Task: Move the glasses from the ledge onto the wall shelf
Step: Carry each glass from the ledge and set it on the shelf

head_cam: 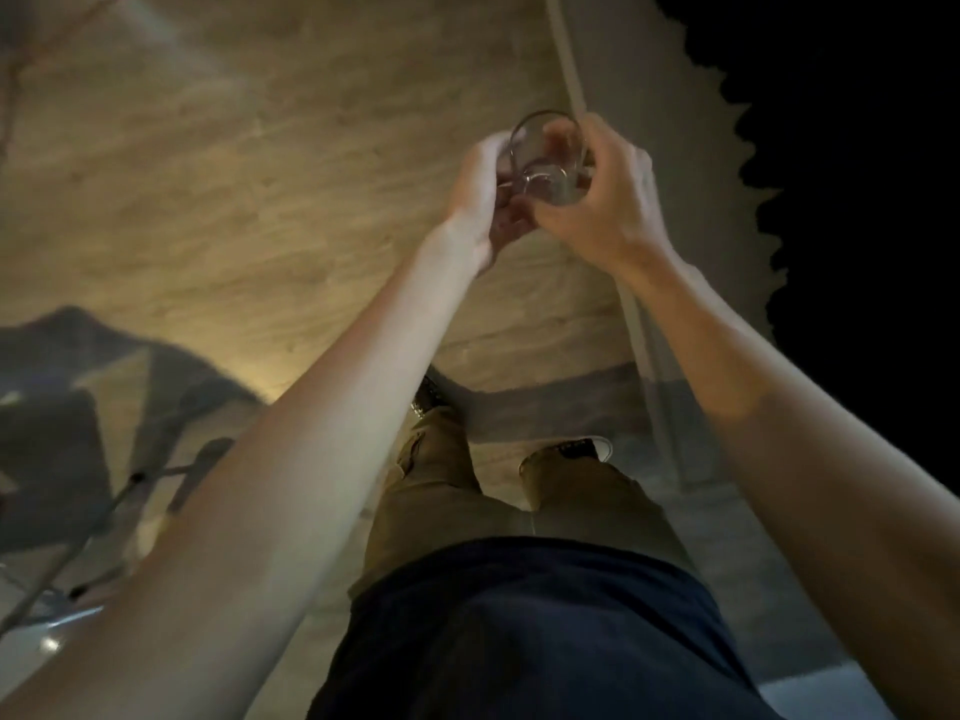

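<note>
A clear drinking glass (548, 155) is held out in front of me, tipped so its rim faces up and away. My right hand (605, 200) wraps its right side and base. My left hand (485, 192) is closed against its left side, and something glassy shows between its fingers, but blur hides whether that is a second glass. Neither the ledge nor the wall shelf is in view.
Below me lies a wooden floor (260, 174) with my legs and shoes (576, 449). A pale wall with a baseboard (571, 80) runs along the right. A dark chair and thin metal legs (93, 501) stand at the lower left.
</note>
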Available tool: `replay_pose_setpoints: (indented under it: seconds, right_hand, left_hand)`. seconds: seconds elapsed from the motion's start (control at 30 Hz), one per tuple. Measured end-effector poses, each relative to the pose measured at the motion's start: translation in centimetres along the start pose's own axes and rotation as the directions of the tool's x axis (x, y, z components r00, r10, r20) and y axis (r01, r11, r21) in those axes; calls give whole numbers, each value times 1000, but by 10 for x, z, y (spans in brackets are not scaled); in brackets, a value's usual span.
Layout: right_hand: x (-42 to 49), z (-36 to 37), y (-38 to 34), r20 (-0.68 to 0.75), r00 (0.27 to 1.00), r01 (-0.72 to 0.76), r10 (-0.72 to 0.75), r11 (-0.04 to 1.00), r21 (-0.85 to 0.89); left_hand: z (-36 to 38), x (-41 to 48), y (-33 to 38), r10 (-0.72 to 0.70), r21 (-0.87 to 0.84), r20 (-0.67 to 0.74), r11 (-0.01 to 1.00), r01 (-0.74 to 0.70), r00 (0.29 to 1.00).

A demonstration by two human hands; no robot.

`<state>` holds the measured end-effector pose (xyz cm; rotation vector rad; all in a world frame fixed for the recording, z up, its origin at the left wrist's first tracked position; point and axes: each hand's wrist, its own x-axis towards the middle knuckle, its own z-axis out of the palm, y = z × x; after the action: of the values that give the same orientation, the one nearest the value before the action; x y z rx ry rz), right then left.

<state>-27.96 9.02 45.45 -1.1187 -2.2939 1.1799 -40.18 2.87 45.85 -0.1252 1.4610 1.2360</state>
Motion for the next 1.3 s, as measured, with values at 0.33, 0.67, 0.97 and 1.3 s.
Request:
replay_pose_setpoints:
  seconds: [0.33, 0.67, 0.97, 1.3]
  right_hand:
    - [103, 158, -220, 234, 944, 226, -232, 973, 52]
    - [235, 231, -366, 252, 872, 363, -419, 900, 241]
    - [419, 261, -476, 289, 798, 390, -529, 818, 423]
    - [605, 297, -567, 332, 699, 499, -633, 764, 409]
  left_hand:
    - [-234, -39, 151, 68, -232, -215, 965, -119, 974]
    - [-345, -49, 306, 243, -346, -301, 873, -343, 922]
    - [-386, -4, 493, 344, -344, -379, 809, -476, 859]
    - [-430, 69, 662, 385, -373, -466, 731, -571, 797]
